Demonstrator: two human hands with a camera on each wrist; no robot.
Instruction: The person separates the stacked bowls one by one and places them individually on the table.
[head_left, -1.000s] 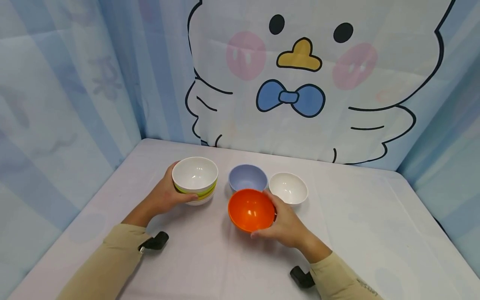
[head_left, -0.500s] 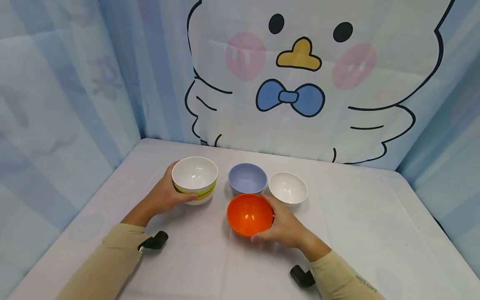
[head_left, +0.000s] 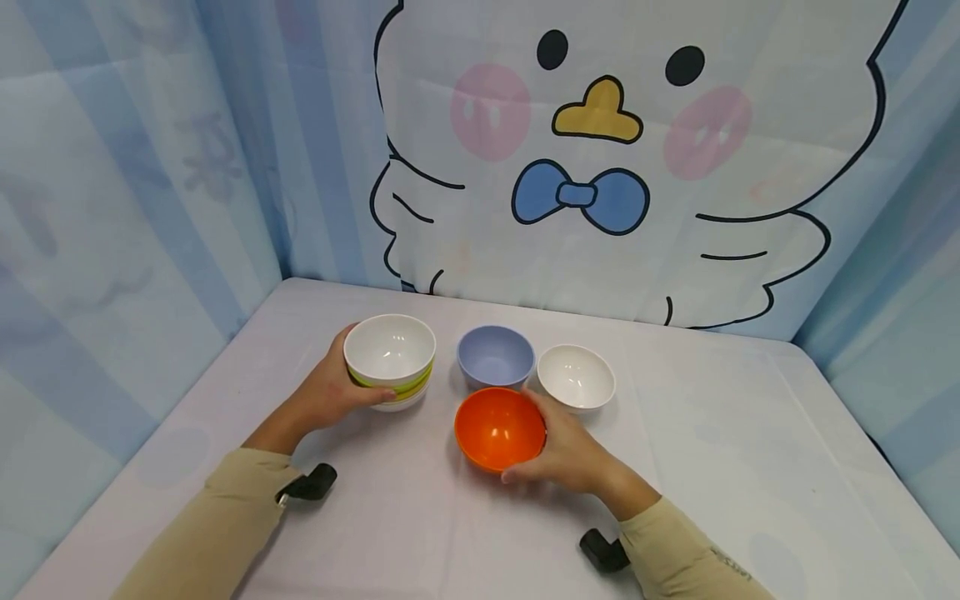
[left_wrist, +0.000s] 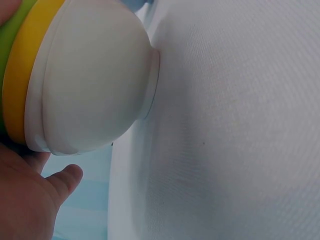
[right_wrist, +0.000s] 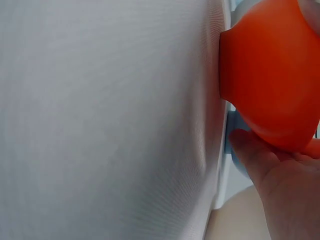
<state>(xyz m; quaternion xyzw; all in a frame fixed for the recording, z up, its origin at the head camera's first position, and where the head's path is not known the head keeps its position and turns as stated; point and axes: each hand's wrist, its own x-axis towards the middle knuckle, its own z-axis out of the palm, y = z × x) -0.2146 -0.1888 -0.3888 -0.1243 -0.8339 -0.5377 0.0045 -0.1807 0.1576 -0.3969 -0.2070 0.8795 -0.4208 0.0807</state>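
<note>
My left hand [head_left: 330,383] grips a stack of nested bowls [left_wrist: 95,80] at the left, fingers behind and thumb across the front. A white bowl [head_left: 390,348] tops the stack, with green and yellow rims below it and another white bowl at the bottom. My right hand [head_left: 566,450] holds an orange bowl [head_left: 498,429] by its right side, thumb at the front and fingers at the back. In the right wrist view the orange bowl's foot [right_wrist: 225,67] is right at the tablecloth. Behind it stands a periwinkle-blue bowl [head_left: 495,354], its front edge partly hidden.
A smaller white bowl [head_left: 577,377] stands right of the blue one, close behind my right fingers. The pale cloth-covered table [head_left: 750,467] reaches back to a cartoon-printed curtain [head_left: 592,258]. Black wrist-camera mounts [head_left: 603,552] stick out near both sleeves.
My right hand has brought the orange bowl slightly lower and toward me over the first half second, then stayed still. The left hand and its stack have not moved.
</note>
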